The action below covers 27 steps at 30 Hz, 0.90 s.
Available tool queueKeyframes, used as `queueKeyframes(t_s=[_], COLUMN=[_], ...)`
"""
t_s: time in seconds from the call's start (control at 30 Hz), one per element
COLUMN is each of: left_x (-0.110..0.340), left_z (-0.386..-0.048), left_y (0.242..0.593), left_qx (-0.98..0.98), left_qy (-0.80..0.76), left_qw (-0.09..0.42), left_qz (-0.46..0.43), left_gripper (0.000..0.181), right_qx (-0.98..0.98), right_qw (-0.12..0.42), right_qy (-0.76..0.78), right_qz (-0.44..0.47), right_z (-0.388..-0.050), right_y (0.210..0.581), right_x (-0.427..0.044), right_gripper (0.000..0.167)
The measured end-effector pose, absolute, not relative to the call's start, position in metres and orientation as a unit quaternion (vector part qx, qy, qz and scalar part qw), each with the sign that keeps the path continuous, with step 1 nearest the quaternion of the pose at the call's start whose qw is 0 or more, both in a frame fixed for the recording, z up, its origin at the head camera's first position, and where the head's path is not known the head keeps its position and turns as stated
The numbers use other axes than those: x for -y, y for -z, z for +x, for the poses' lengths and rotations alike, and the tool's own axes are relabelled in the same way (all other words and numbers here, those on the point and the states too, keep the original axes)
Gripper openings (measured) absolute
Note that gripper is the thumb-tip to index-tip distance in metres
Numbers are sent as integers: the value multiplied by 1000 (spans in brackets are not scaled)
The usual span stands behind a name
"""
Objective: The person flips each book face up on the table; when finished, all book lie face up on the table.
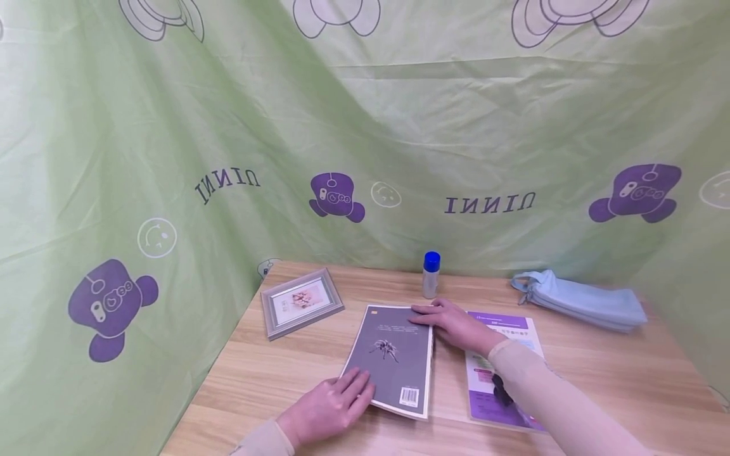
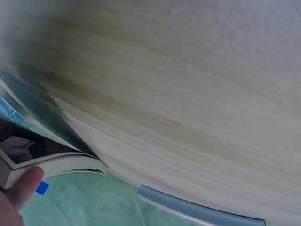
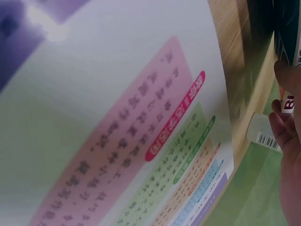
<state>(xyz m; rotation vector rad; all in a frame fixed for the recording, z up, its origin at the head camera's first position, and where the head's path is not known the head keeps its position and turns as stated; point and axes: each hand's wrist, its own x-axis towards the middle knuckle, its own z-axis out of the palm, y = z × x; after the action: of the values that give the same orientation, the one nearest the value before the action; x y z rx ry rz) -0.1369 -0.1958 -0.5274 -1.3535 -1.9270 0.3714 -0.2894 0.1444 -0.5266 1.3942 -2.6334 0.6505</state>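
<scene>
A dark grey book (image 1: 399, 373) with a spider picture and a barcode on its cover is between both hands above the wooden table. My left hand (image 1: 327, 405) grips its lower left edge, fingers on the cover; in the left wrist view the thumb (image 2: 28, 186) presses the page edge. At the upper right corner my right hand (image 1: 456, 323) holds the book, fingers over the cover; the right wrist view shows that hand (image 3: 291, 136) curled at the book's side (image 3: 287, 33). Pages gape slightly in the left wrist view (image 2: 70, 162).
A purple and white booklet (image 1: 485, 408) lies under the right forearm, with a small black thing (image 1: 502, 389) on it. Behind the book stands a white bottle (image 1: 430, 285) with a blue cap. A picture frame (image 1: 276, 329) lies left, a light blue pencil case (image 1: 587, 303) right. Green curtain (image 1: 399, 126) surrounds the table.
</scene>
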Motion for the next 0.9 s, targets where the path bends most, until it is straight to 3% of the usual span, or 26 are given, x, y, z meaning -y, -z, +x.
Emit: queueKeyframes(t_s=[0.9], left_x=[213], left_z=[-138], left_y=[525], left_qx=[800], left_qy=[-55], left_qw=[375], left_qz=[-465], left_gripper=[36], right_qx=[857], right_qw=[78], right_qy=[-200], right_qz=[468], right_z=[-286], right_y=[517], right_x=[-145], right_gripper=[47])
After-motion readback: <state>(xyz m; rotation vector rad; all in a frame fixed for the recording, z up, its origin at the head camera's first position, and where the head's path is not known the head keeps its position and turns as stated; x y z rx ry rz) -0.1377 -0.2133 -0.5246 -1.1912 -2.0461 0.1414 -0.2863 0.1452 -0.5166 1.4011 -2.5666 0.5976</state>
